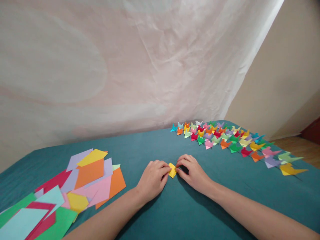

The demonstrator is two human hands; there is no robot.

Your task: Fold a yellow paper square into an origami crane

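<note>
Your left hand (153, 178) and right hand (193, 172) both pinch the folded yellow paper (172, 170), which sits between their fingertips on the teal cloth (190, 206). Treat it as light and easily creased (thin sheet); grip at folded edges

head view | forward and down | near above table (180, 213) | single view

Yellow folded paper (172, 170), teal tablecloth (180, 206), multicoloured paper sheets (75, 186), rainbow-coloured folded figures (225, 140), cream backdrop (125, 66)
</note>
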